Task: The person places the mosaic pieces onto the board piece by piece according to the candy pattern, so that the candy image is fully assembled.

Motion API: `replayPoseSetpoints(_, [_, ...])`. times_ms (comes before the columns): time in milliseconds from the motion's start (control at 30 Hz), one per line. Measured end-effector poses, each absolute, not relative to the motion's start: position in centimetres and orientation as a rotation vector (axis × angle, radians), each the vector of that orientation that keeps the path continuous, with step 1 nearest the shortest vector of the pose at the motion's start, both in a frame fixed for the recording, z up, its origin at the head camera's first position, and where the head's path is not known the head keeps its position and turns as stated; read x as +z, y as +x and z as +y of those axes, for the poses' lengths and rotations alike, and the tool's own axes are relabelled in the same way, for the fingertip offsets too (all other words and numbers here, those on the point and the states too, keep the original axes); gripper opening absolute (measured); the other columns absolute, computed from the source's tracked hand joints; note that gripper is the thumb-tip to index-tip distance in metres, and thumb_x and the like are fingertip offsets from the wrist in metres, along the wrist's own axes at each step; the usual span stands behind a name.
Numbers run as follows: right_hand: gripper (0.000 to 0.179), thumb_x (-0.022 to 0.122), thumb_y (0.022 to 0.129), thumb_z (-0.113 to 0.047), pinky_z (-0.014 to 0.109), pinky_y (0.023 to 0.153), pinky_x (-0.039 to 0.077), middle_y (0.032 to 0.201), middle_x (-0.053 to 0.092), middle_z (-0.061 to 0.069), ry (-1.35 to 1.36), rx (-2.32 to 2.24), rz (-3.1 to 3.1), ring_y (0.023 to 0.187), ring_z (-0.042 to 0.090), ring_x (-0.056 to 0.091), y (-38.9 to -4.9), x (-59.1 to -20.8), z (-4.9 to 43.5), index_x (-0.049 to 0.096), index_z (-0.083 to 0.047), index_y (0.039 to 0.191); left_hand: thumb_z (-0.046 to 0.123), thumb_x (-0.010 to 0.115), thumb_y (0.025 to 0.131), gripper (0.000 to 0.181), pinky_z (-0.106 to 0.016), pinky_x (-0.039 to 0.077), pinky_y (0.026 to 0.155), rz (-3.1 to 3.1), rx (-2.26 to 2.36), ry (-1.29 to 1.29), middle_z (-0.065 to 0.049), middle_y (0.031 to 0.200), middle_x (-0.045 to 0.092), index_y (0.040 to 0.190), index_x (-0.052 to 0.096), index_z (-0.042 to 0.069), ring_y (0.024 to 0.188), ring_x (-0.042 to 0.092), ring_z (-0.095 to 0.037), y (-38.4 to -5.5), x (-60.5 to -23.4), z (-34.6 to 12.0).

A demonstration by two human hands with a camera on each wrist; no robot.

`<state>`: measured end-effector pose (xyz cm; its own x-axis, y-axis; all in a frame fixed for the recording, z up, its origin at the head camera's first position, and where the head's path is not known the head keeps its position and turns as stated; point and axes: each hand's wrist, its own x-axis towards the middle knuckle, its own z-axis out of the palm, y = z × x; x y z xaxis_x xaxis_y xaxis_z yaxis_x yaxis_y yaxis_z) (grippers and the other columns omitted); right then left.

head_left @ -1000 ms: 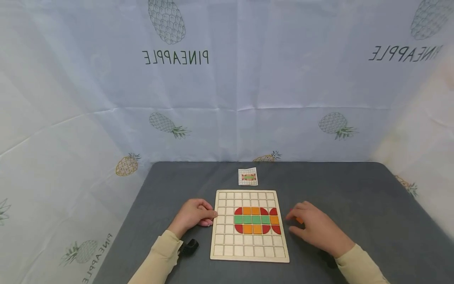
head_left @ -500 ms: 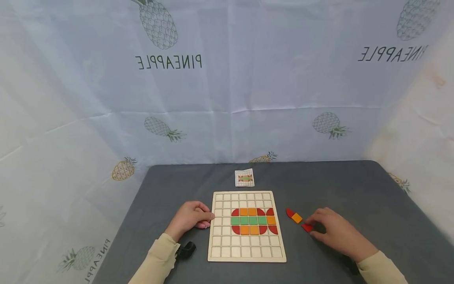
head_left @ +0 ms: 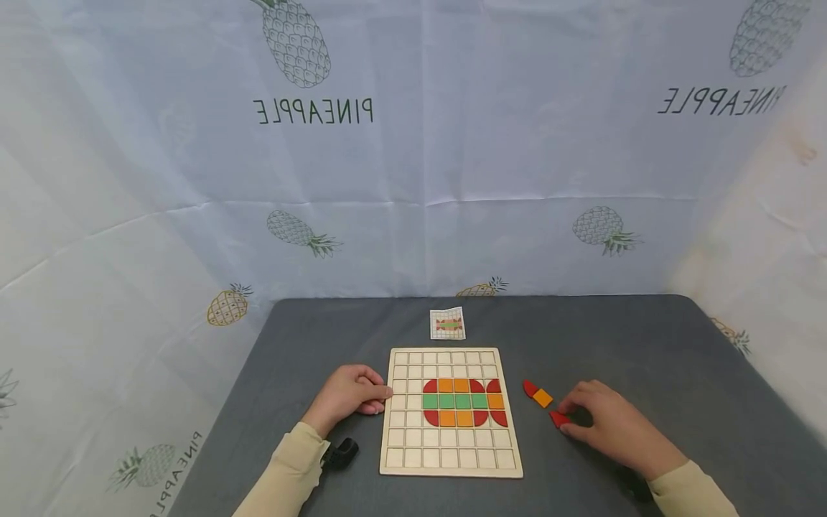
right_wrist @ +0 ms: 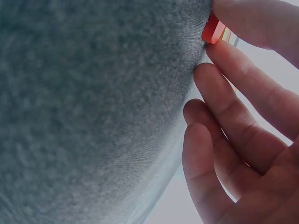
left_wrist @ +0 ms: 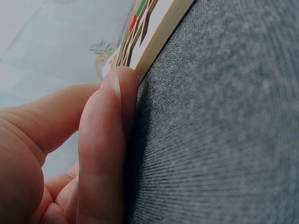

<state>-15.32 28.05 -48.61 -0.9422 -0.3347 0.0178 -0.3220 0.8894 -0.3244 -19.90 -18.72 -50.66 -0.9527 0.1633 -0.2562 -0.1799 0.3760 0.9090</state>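
**The picture on the board is nearly done**

A wooden board [head_left: 451,413] with little square holes lies flat on the gray table [head_left: 646,345]. In its middle sits a colored shape made of tiles: orange ones on top, a green row in the middle, orange ones below, and red rounded ones at the corners. On the right side of the shape there are two more red pieces and one orange piece, so that end looks finished. The left end looks like it has no such end pieces yet.

Three loose pieces lie on the table just right of the board. A red piece [head_left: 529,388] and an orange square [head_left: 543,397] touch each other. A second red tile [head_left: 558,418] lies near them, and the right hand [head_left: 614,425] pinches it with its fingertips [right_wrist: 243,23]. That tile is on the table, not on the board.

The left hand [head_left: 349,395] holds nothing. Its fingers [left_wrist: 105,140] are loosely curled and press against the left edge of the board.

A small picture card [head_left: 447,324] lies behind the board. It shows a shape like the one on the board. It seems these three pieces are what is left to put in.
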Motion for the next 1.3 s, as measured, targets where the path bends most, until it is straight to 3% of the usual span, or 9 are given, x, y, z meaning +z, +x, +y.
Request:
replayPoseSetpoints(533, [0.020,0.094,0.084,-0.031,0.034,0.076,0.059,0.089,0.062,-0.017,-0.567,-0.592,3.056,0.088,0.005,0.056,-16.0,-48.2,25.1,0.075,-0.031,0.090,0.025,0.092,0.089,0.034,-0.029,0.067,0.068,2.351,1.591,-0.020,-0.006,0.080,0.078,0.106,0.073,0.003,0.070,0.076,-0.012,-19.9,-50.7,-18.6])
replayPoseSetpoints(900, [0.014,0.092,0.088,-0.027,0.033,0.072,0.054,0.087,0.065,-0.009,-0.568,-0.675,3.018,0.088,0.012,0.055,-19.2,-46.7,17.1,0.078,-0.023,0.091,0.022,0.092,0.088,0.032,-0.030,0.067,0.068,2.331,1.621,-0.006,-0.006,0.079,0.078,0.104,0.073,0.002,0.069,0.076,-0.011,-20.0,-50.8,-18.8])
replayPoseSetpoints(1300, [0.013,0.092,0.088,-0.025,0.029,0.072,0.057,0.087,0.067,-0.009,-0.714,-0.777,2.970,0.083,0.008,0.056,-21.0,-46.9,8.4,0.080,-0.020,0.090,0.021,0.092,0.088,0.030,-0.029,0.067,0.066,2.316,1.633,-0.014,-0.006,0.078,0.077,0.103,0.073,0.002,0.065,0.075,-0.009,-20.1,-50.9,-19.0])
